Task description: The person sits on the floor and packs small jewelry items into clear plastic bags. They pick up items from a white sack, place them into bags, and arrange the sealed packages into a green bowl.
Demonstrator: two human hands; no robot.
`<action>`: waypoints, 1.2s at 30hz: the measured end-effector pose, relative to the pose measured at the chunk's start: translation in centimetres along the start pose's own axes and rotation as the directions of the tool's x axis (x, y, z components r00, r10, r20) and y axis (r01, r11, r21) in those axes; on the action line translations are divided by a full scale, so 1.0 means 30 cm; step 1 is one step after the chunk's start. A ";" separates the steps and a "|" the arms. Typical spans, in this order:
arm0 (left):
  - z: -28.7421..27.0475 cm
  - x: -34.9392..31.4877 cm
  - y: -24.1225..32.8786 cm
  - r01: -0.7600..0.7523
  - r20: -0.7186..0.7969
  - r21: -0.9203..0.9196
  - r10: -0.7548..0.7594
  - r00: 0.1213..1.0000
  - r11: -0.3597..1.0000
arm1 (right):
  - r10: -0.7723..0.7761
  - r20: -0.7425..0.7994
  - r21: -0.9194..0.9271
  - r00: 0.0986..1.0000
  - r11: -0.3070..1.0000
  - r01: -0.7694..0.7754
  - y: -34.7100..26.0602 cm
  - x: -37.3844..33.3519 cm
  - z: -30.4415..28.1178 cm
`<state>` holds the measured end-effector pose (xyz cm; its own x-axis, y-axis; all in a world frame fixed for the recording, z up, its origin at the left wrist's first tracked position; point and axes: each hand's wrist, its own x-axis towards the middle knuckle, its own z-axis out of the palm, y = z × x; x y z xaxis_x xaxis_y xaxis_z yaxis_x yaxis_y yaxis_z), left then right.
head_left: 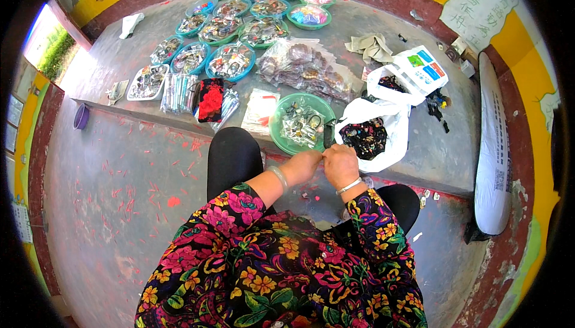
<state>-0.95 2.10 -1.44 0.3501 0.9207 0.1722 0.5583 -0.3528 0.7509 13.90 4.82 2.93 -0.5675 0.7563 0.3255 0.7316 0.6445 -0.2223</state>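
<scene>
My left hand (pixel 302 167) and my right hand (pixel 340 165) meet knuckle to knuckle, both with fingers closed in a pinch. A narrow black strip (pixel 328 134) rises from between them, its lower end hidden by my fingers; its exact kind is unclear. Just beyond them stands a green plastic basin (pixel 278 133) with small clear packets of shiny trinkets (pixel 301 123). At the right hand, an open white bag (pixel 392 148) holds a heap of small black pieces with coloured beads (pixel 364 138).
Several basins of packaged trinkets (pixel 230 62) fill the raised ledge's far left. Clear bags of brown beaded items (pixel 308 69) lie in the middle. A second white bag (pixel 422 73) stands at right. A red-and-black patterned pouch (pixel 210 100) lies left. A long silver-grey board-like object (pixel 492 148) leans right.
</scene>
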 end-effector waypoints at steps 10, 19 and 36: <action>-0.014 -0.001 0.019 0.035 -0.017 -0.018 -0.036 0.999 0.999 | -0.001 -0.022 -0.010 1.000 1.000 0.000 -0.013 0.001 -0.002; -0.035 0.005 0.035 0.042 -0.094 -0.090 -0.050 0.994 0.995 | 0.041 -0.124 0.118 0.991 0.993 -0.026 -0.029 0.014 -0.028; -0.029 0.004 0.013 -0.025 -0.153 -0.019 0.022 0.988 1.000 | 0.092 -0.115 0.235 0.989 0.970 -0.063 -0.003 0.020 -0.008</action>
<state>-1.34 2.23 -0.56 0.2432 0.9273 0.2844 0.5352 -0.3728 0.7580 13.59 5.19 3.37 -0.4507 0.7943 0.4074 0.6563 0.6042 -0.4519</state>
